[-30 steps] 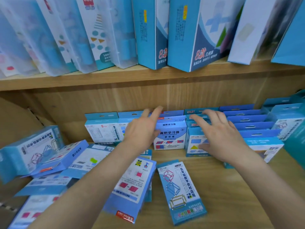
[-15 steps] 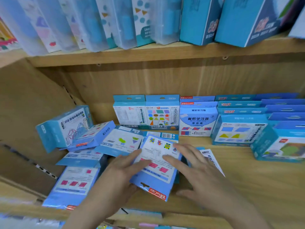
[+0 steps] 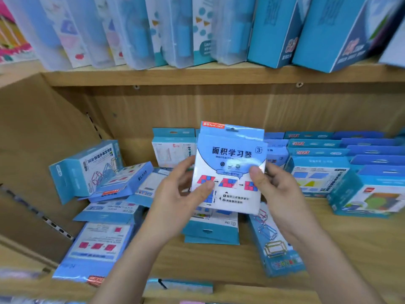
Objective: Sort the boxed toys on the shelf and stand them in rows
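Above the middle of the wooden shelf, a flat toy box is held upright off the boards, its face turned toward the person. The left hand grips its left edge, with the thumb across the front and the fingers behind. The right hand grips the right edge the same way, thumb pressed on the front.

The toy box is pale blue at the top and white below, wrapped in glossy film that catches the light. A hang tab with a slot tops it, and a red label sits at the tab's left corner. Bold dark Chinese characters run across the blue part, with a 3 in a small square to their right. Lower down is a row of pink and blue square blocks joined by arrows, then two lines of small print.

Behind it, at the far side of the shelf, standing boxes form rows running off to the right, one behind another. To the left, loose boxes lie flat or lean on each other in a heap. Nearer, just right of the toy box, a long box printed with frame shapes lies flat. Overhead, an upper shelf carries clear plastic cases and tall blue cartons, all leaning.
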The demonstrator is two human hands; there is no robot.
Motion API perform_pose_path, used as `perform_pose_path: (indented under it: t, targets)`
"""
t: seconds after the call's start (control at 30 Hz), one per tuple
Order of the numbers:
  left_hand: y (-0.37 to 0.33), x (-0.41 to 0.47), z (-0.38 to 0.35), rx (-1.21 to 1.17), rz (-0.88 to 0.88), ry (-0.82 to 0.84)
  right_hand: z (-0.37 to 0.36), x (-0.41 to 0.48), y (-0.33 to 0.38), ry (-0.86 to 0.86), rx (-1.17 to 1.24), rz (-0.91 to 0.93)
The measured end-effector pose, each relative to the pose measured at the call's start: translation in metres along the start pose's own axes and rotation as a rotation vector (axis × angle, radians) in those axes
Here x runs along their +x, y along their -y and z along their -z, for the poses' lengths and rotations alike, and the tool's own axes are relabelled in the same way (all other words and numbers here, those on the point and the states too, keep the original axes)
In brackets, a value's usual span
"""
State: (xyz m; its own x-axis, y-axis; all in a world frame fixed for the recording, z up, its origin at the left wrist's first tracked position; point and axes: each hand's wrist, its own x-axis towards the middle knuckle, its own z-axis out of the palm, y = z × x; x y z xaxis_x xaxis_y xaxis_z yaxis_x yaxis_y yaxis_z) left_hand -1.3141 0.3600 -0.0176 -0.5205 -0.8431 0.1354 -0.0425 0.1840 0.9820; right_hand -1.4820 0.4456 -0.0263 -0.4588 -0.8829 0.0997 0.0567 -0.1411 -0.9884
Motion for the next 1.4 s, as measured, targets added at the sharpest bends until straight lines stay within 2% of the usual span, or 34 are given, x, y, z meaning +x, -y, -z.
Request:
perform_pose_path:
  t: [0.1, 0.33, 0.53, 0.77, 0.9, 1.0, 1.07, 1.13, 1.23, 1.33, 1.4]
  targets:
    - [0.002, -0.010, -0.010, -0.104, 0.047, -0.001, -0.003, -0.003, 0.001, -0.018, 0.045, -0.091]
    - [0.009, -0.014, -0.011, -0.128, 0.107, -0.002, 0.005, -0.003, -0.004, -0.022, 0.052, -0.157]
    - [0.031, -0.015, -0.016, 0.017, 0.106, 0.223, 0.049, -0.005, 0.008, -0.060, -0.001, -0.079]
    - [0.020, 0.038, -0.046, 0.228, -0.064, 0.248, 0.084, 0.010, 0.048, -0.087, -0.188, 0.167]
    - [0.016, 0.076, -0.063, 0.442, -0.148, 0.183, 0.083, 0.042, 0.056, -0.105, -0.442, 0.197]
    - [0.030, 0.085, -0.073, 0.587, -0.146, 0.156, 0.091, 0.055, 0.053, -0.127, -0.874, 0.207]
    - [0.042, 0.085, -0.079, 0.616, -0.134, 0.186, 0.096, 0.058, 0.048, -0.096, -1.073, 0.208]
    - [0.051, 0.084, -0.085, 0.667, -0.121, 0.215, 0.099, 0.059, 0.042, -0.064, -1.169, 0.221]
    - [0.065, 0.087, -0.087, 0.968, -0.131, 0.228, 0.101, 0.065, 0.028, -0.047, -1.329, 0.247]
    - [0.076, 0.093, -0.081, 1.256, -0.022, 0.293, 0.104, 0.071, 0.011, -0.025, -1.458, 0.296]
    - [0.079, 0.094, -0.079, 1.307, 0.030, 0.341, 0.105, 0.072, 0.001, -0.017, -1.523, 0.337]
